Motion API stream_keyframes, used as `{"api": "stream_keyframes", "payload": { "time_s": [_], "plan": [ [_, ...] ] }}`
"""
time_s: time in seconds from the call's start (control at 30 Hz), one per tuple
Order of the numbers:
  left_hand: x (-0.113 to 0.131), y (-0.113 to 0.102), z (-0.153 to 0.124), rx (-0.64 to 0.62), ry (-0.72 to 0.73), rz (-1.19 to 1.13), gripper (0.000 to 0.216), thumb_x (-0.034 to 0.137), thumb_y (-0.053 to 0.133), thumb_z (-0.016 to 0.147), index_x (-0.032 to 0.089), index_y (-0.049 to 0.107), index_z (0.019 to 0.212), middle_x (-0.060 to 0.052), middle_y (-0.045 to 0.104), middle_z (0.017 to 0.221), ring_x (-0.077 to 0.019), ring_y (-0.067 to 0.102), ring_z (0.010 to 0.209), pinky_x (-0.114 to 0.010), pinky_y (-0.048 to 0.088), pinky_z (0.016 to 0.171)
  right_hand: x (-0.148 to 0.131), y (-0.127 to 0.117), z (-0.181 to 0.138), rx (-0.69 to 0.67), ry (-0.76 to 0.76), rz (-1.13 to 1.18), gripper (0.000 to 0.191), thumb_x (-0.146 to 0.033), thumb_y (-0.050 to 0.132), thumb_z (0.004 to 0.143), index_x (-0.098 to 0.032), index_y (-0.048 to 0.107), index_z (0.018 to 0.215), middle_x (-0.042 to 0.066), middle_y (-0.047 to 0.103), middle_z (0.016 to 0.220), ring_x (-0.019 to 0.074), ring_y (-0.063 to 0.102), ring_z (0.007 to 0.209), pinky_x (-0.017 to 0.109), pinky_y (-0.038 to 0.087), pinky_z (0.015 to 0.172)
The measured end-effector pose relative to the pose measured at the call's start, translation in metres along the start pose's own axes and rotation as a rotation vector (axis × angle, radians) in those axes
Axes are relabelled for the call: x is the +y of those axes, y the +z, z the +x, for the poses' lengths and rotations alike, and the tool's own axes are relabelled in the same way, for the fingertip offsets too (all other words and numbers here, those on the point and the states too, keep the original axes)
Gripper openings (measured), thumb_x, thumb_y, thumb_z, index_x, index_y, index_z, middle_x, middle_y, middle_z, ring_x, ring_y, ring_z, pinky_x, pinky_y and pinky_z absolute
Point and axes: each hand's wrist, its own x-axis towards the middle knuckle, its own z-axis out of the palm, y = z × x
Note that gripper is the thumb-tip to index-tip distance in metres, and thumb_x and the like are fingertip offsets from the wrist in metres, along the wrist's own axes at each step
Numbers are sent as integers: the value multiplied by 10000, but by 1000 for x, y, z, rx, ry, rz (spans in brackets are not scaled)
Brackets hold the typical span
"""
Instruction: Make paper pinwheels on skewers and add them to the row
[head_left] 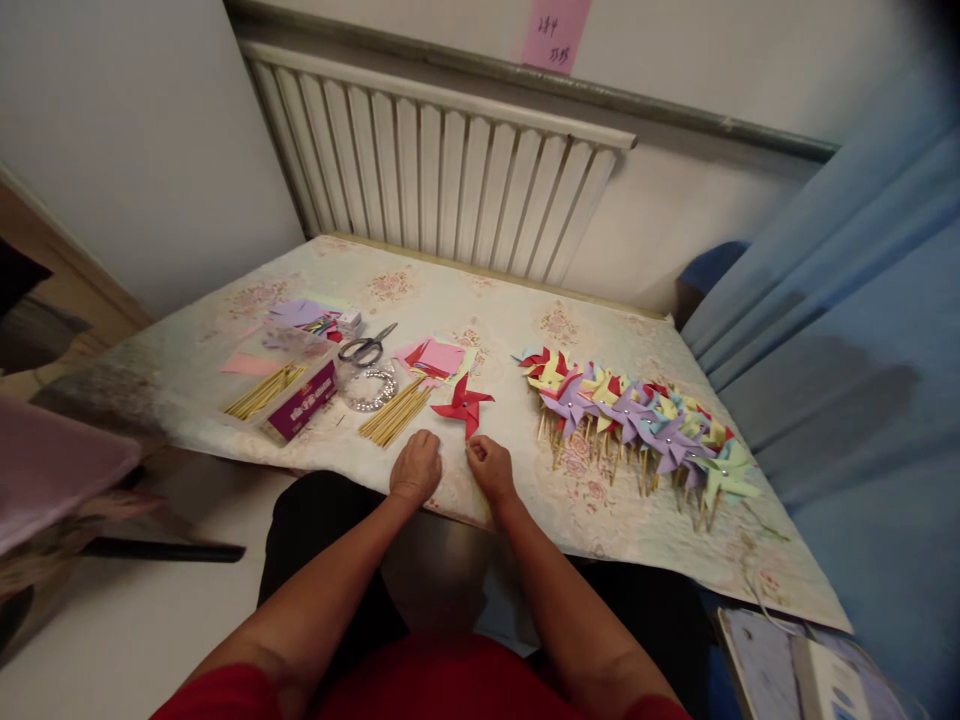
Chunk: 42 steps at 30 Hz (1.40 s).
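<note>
A red paper pinwheel (pixel 463 404) is pinched at its lower end by my right hand (pixel 491 466); any stick below it is hidden by the fingers. My left hand (pixel 417 466) lies on the tabletop with its fingers curled in, and nothing shows in it. Just beyond the left hand is a loose bundle of thin wooden sticks (pixel 394 411). Past the sticks sit stacked coloured paper squares (pixel 437 357), pink on top. A clear round container of shiny pins (pixel 369 390) is left of the sticks, with dark-handled scissors (pixel 366 347) behind it.
Several finished pinwheels (pixel 626 410) stand in a cluster to the right. Further left are a purple box (pixel 301 402), more sticks (pixel 262 392) and paper pieces (pixel 300 313). A radiator (pixel 442 165) runs behind the flowered table (pixel 495 300); a blue curtain (pixel 862 330) hangs at right.
</note>
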Motion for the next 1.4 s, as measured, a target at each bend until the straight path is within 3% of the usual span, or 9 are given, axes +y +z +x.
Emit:
{"api": "stream_keyframes", "payload": {
  "time_s": [0.4,0.67,1.0,1.4],
  "plan": [
    [-3,-1,4,28,57,-21,137,133,450,862,179,575,890,-122,577,968,-254,532,977,-373,452,862,-5,-5,-2,14,23,26,131,-187,599,783,-223,686,873,-13,702,747,143,607,651,234,464,676],
    [-8,7,13,74,101,-10,146,166,455,859,181,581,931,-115,575,985,-260,548,988,-371,455,858,4,-23,-24,54,62,61,185,-150,601,753,-223,681,904,-18,694,763,134,602,660,225,483,679],
    [-8,7,13,106,134,18,152,188,437,870,179,580,920,-116,573,963,-267,542,958,-383,459,829,33,-76,-66,196,32,-18,167,-163,540,780,-206,677,866,13,646,771,146,565,686,246,458,688],
    [-9,8,15,123,138,-36,165,195,428,870,192,577,940,-106,564,978,-267,547,989,-385,459,859,90,-151,-93,601,141,-207,210,-259,464,877,-189,656,828,48,631,774,171,561,731,284,453,723]
  ]
}}
